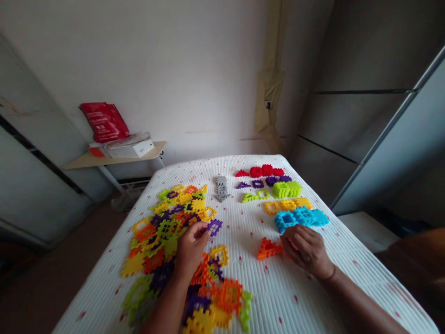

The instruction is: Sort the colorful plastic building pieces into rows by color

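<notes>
My left hand (193, 243) pinches a purple square interlocking tile (214, 227) with a window cut-out, over the right edge of a mixed heap of plastic tiles (170, 227). The heap holds yellow, orange, purple and lime pieces. On the other side, my right hand (306, 248) is closed, with orange showing under its fingers. Beside its fingertips stands a stack of orange triangular tiles (268, 249). Blue tiles (285, 221) stand just beyond that hand. What lies under the right palm is mostly hidden.
Rows of yellow (271, 207), lime (281, 189), purple (257, 184) and red tiles (256, 172) lie at the back right. Grey tiles (221, 188) form a column mid-table. A white quilted cloth (250, 287) covers the table. A side shelf (104, 160) holds a red bag (104, 121).
</notes>
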The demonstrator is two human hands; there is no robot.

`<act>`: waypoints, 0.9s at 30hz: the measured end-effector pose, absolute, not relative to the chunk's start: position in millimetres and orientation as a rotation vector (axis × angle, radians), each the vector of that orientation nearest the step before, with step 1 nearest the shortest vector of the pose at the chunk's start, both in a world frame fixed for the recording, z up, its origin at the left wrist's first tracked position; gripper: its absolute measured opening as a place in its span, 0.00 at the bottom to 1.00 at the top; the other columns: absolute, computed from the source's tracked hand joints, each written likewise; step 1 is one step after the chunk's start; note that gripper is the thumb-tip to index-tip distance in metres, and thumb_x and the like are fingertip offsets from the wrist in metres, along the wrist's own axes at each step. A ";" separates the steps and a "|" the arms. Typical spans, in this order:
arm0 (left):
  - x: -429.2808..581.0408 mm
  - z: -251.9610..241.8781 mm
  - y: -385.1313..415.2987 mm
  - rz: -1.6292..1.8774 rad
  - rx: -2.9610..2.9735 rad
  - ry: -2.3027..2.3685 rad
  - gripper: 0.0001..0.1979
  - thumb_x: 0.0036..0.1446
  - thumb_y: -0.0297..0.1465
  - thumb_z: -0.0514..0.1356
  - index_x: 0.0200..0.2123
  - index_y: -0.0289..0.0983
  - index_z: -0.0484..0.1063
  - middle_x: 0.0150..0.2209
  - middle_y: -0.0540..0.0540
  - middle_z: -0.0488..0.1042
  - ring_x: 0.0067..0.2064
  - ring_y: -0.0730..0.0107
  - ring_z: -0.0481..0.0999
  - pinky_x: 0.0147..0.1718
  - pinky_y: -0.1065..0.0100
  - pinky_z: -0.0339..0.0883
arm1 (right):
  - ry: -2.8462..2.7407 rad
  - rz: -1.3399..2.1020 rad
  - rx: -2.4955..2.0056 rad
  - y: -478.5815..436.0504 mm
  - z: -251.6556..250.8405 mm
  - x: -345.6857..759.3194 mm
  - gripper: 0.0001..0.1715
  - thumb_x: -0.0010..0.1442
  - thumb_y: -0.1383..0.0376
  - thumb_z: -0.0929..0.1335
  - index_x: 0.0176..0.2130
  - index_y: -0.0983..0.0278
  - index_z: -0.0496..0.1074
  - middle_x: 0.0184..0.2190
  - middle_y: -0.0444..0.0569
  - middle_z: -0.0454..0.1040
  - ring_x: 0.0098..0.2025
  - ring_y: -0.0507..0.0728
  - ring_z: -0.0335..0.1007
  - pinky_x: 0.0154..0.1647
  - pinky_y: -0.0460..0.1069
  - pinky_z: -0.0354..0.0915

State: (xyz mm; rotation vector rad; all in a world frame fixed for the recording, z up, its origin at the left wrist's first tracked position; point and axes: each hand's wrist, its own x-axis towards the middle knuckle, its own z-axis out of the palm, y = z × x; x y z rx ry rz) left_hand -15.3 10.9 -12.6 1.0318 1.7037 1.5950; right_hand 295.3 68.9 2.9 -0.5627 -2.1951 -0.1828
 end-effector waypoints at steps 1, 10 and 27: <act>-16.0 -10.6 10.3 1.642 0.911 1.642 0.11 0.39 0.33 0.65 0.29 0.36 0.72 0.22 0.51 0.73 0.24 0.69 0.73 0.27 0.68 0.68 | -2.197 -0.183 -0.556 69.1 2.7 295.3 0.06 0.57 0.75 0.66 0.33 0.64 0.66 0.26 0.47 0.71 0.28 0.52 0.63 0.29 0.47 0.60; -18.1 1.4 5.7 1.740 0.652 1.445 0.17 0.38 0.37 0.66 0.29 0.35 0.67 0.19 0.53 0.72 0.21 0.70 0.74 0.22 0.71 0.67 | -2.196 -0.226 -0.527 69.3 7.7 292.2 0.05 0.57 0.74 0.66 0.33 0.65 0.67 0.25 0.46 0.70 0.26 0.51 0.64 0.28 0.47 0.60; 13.1 -5.1 -5.6 1.429 0.929 1.320 0.13 0.49 0.40 0.63 0.30 0.38 0.67 0.26 0.53 0.72 0.28 0.71 0.74 0.31 0.71 0.68 | -2.453 -0.029 -0.567 46.1 38.7 204.0 0.24 0.58 0.59 0.66 0.53 0.65 0.64 0.54 0.58 0.66 0.47 0.61 0.64 0.43 0.55 0.67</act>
